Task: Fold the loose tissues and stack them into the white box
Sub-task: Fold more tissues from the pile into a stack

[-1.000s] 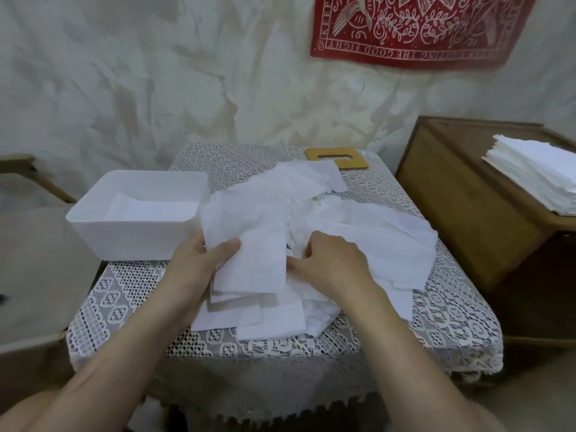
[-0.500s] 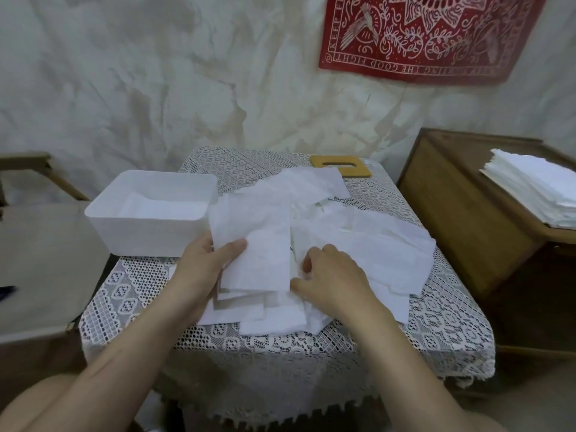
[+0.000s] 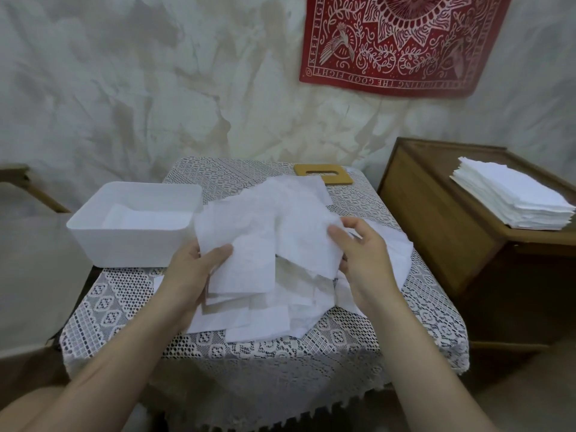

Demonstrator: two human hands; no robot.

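A small lace-covered table (image 3: 218, 347) stands by a pale wall (image 3: 156, 88). On its near side lies the pile of loose tissues (image 3: 268, 319). Above it, the left hand (image 3: 193, 269) and right hand (image 3: 361, 257) each pinch one side of a tissue (image 3: 268, 241). A moment ago the right hand pressed on the pile. Now its grip lifts the sheet, so folding can start. The white box (image 3: 131, 241) sits further back, left, some tissues inside.
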